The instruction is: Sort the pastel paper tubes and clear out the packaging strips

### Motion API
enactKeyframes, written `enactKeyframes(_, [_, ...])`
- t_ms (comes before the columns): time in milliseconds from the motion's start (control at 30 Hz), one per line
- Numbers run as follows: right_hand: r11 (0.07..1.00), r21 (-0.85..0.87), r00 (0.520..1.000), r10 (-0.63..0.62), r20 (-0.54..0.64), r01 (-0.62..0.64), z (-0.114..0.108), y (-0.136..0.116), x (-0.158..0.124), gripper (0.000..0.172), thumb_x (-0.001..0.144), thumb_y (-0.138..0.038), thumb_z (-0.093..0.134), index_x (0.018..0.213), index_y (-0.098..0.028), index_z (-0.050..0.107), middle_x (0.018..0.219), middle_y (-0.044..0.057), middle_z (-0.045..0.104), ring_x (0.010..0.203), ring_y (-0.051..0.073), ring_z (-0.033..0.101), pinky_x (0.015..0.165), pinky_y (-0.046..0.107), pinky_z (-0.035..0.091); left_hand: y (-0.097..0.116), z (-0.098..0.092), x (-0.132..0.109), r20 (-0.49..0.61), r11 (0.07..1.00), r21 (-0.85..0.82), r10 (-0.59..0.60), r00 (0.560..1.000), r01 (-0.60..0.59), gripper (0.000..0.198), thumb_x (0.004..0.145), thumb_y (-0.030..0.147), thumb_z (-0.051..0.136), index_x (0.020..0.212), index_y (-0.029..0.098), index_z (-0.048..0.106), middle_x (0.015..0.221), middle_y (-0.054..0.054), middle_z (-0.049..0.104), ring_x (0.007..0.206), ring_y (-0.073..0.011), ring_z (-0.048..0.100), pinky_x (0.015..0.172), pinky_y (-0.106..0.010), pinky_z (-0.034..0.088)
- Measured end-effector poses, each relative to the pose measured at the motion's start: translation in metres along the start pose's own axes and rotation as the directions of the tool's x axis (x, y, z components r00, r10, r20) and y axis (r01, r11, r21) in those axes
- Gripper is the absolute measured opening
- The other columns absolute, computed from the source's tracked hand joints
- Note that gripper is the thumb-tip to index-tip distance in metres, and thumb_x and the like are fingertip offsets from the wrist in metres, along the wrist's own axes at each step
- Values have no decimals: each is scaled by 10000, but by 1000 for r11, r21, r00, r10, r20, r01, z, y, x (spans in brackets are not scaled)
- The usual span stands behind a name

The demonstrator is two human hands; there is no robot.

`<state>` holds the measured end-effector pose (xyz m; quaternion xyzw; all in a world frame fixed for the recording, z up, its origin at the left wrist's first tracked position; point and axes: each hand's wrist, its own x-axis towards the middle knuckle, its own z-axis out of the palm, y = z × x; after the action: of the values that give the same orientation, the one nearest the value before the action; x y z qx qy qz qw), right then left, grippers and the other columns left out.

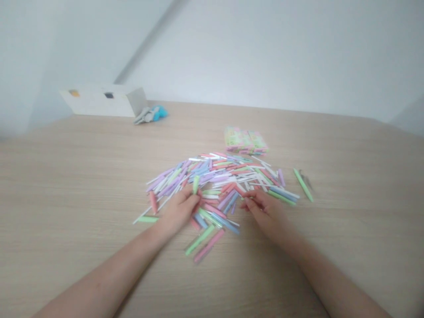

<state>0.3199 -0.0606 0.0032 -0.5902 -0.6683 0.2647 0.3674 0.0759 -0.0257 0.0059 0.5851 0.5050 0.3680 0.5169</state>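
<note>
A wide heap of slim pastel pen-like sticks (228,174), in pink, green, blue, purple and white, spreads over the table. At its near left side, my left hand (186,202) is closed around a light green pen-like stick (196,184), whose end points up past the thumb. Across from it, my right hand (261,210) has thumb and fingers pinched together beside the heap. A red stick (239,190) lies right at those fingertips; blur hides whether they grip it or something smaller. Closest to me lie a green stick (200,240) and a pink stick (209,246).
Behind the heap stand stacks of colourful printed packets (245,140). A green pen (303,184) lies apart on the right, beside a small dark object. At the back left are a white box (102,101) and a grey and blue crumpled item (150,115), near the wall.
</note>
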Motion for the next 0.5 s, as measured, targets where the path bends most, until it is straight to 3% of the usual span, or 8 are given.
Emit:
enactKeyframes(100, [944, 304, 991, 117, 60, -130, 2, 0, 3, 204, 894, -385, 499, 891, -205, 596, 760, 24, 702, 666, 159, 616, 624, 286, 451, 4, 3, -8, 163, 972, 204, 81, 983, -114, 233, 837, 234, 408, 914, 196, 624, 706, 6, 625, 515, -139, 550, 483, -240, 430])
enactKeyframes(233, [735, 613, 957, 247, 154, -289, 4, -6, 9, 301, 776, -485, 648, 816, -196, 576, 662, 12, 678, 517, 122, 543, 480, 233, 378, 12, 6, -17, 254, 773, 520, 268, 930, -364, 293, 853, 154, 380, 966, 198, 647, 884, -47, 677, 838, -203, 626, 764, -310, 460])
enactKeyframes(367, [622, 695, 931, 281, 233, -361, 7, -16, 16, 312, 721, -451, 716, 773, -178, 576, 653, 19, 671, 506, 113, 553, 447, 210, 358, 15, 8, -20, 310, 698, 560, 324, 894, -447, 280, 891, 174, 389, 1058, 211, 611, 1034, -61, 670, 957, -203, 613, 831, -307, 434])
enactKeyframes(500, [545, 738, 917, 265, 300, -398, 11, -27, 24, 228, 770, -381, 679, 781, -163, 613, 710, 18, 656, 557, 109, 586, 474, 204, 409, 12, 12, -20, 312, 679, 575, 334, 890, -456, 209, 930, 255, 393, 941, 201, 594, 899, -51, 658, 848, -198, 604, 740, -295, 424])
